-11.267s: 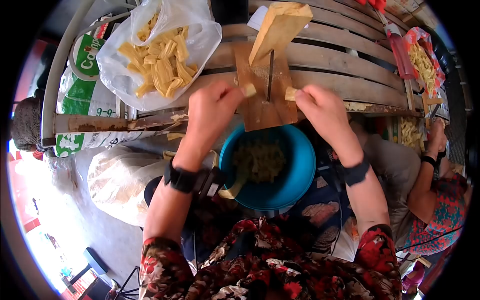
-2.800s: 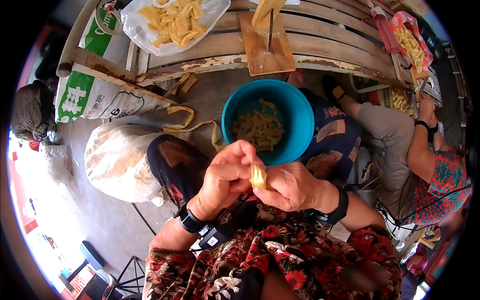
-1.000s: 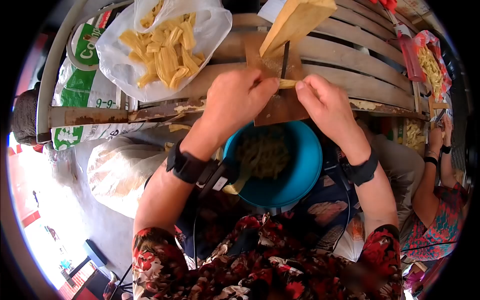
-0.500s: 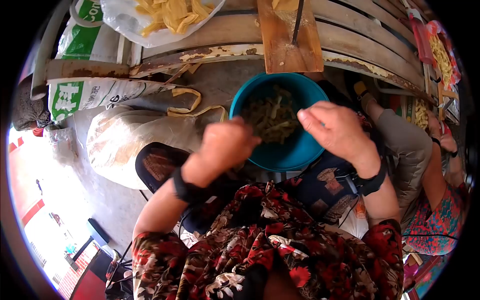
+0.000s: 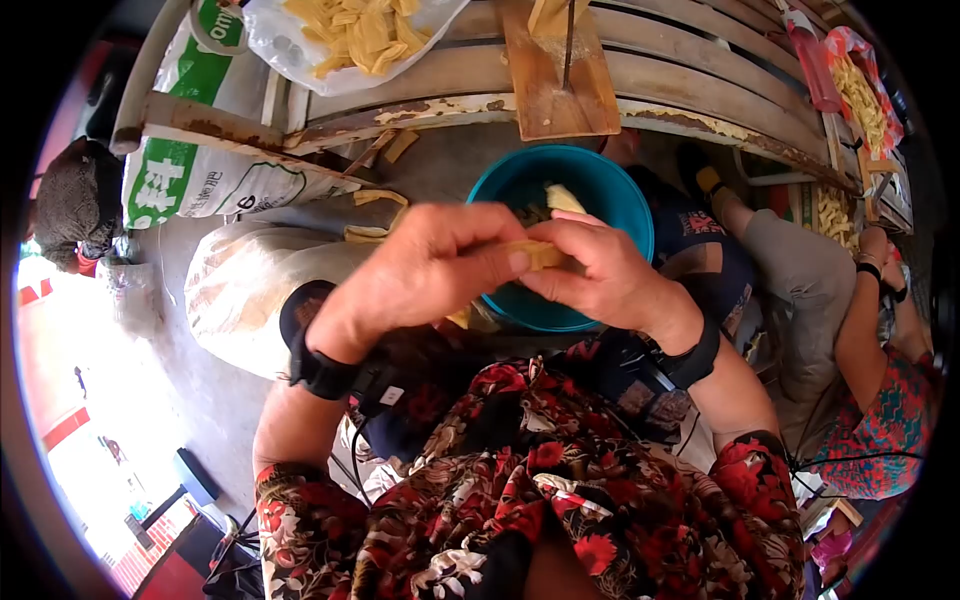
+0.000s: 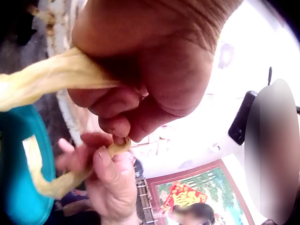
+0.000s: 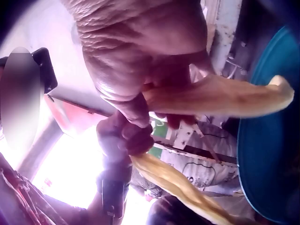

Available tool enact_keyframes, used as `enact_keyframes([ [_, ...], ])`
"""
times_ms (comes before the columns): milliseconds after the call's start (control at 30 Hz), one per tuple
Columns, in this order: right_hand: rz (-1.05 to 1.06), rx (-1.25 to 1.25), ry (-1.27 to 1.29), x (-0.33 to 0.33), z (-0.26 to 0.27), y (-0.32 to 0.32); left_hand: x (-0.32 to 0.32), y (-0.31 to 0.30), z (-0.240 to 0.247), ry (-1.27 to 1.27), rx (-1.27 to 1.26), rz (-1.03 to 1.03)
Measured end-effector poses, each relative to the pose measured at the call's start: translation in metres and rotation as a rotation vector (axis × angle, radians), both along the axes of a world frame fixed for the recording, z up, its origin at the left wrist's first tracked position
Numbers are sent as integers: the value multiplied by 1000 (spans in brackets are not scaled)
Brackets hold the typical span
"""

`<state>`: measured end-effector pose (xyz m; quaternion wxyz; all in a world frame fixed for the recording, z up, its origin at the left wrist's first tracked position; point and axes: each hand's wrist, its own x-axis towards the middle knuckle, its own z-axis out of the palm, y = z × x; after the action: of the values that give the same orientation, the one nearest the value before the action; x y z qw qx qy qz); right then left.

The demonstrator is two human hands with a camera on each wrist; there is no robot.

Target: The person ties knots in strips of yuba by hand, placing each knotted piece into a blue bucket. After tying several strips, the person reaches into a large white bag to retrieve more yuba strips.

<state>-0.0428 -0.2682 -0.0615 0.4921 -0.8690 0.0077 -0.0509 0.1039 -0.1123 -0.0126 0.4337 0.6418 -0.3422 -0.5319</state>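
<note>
In the head view both hands meet over the near left part of a blue tub (image 5: 640, 215). The left hand (image 5: 425, 265) pinches a pale yellow strip (image 5: 543, 256), and the right hand (image 5: 615, 275) pinches it from the other side. In the left wrist view one length of strip (image 6: 56, 77) passes out of the left hand (image 6: 150, 51), while another hangs from the right hand (image 6: 115, 183). The right wrist view shows a strip end (image 7: 220, 96) sticking out from the right hand (image 7: 140, 56) over the tub. Pieces inside the tub are mostly hidden by the hands.
Beyond the tub runs a slatted bench (image 5: 440, 72) with a wooden board and upright blade (image 5: 569, 50). A white bag of yellow strips (image 5: 370, 35) lies on its left. A translucent sack (image 5: 250, 290) stands on the floor at left; another person (image 5: 870, 420) sits at right.
Since half a second ago, the separated hands have come together at the strip. Before that, they held a strip up at the blade; they are now lower, nearer the body.
</note>
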Motion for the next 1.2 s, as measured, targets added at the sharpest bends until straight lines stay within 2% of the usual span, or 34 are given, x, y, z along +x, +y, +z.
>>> enact_keyframes([
  [33,-17,220,120,-2,15,0,2,-1,17,18,-70,34],
  [100,-50,654,361,-9,42,-2,14,0,48,-183,-157,46],
  [133,-76,651,204,-13,46,-2,16,3,57,-168,-234,140],
  [167,-105,783,220,-20,51,-5,16,6,64,-148,-312,229],
  [233,-56,910,361,-32,77,-17,15,6,83,-302,-353,306],
  [300,-26,873,338,-41,87,-21,14,5,90,-436,-396,454],
  [333,-12,856,328,-44,91,-21,13,1,92,-483,-417,590],
  [367,-17,843,325,-47,97,-20,14,-1,98,-635,-388,688],
  [500,-50,761,296,-57,118,-20,48,6,132,-1009,-719,778],
  [533,-68,766,254,-62,118,-20,50,14,142,-1049,-636,822],
  [633,-13,629,227,-71,120,-25,44,3,122,-1448,-494,481],
  [667,3,543,250,-70,122,-21,36,-1,106,-1574,-592,366],
  [700,16,457,274,-70,123,-17,5,-7,96,-1418,-571,257],
  [733,131,170,232,-68,120,-18,-22,-14,92,-1086,-593,-5],
  [767,136,204,188,-68,114,-10,-36,-18,82,-903,-646,-251],
  [833,153,145,69,-71,102,-7,-60,-16,53,-241,-414,-340],
  [933,146,160,391,-84,113,-19,-69,-3,56,-124,-324,-233],
  [1033,-25,354,532,-94,115,-26,-70,8,43,-241,-577,-222],
  [1067,-130,550,478,-97,109,-25,-67,15,48,-174,-448,-263],
  [1167,-367,831,198,-98,103,-21,-66,22,48,-97,-293,-217],
  [1200,-334,916,76,-98,98,-21,-65,23,46,-163,-226,-210],
])
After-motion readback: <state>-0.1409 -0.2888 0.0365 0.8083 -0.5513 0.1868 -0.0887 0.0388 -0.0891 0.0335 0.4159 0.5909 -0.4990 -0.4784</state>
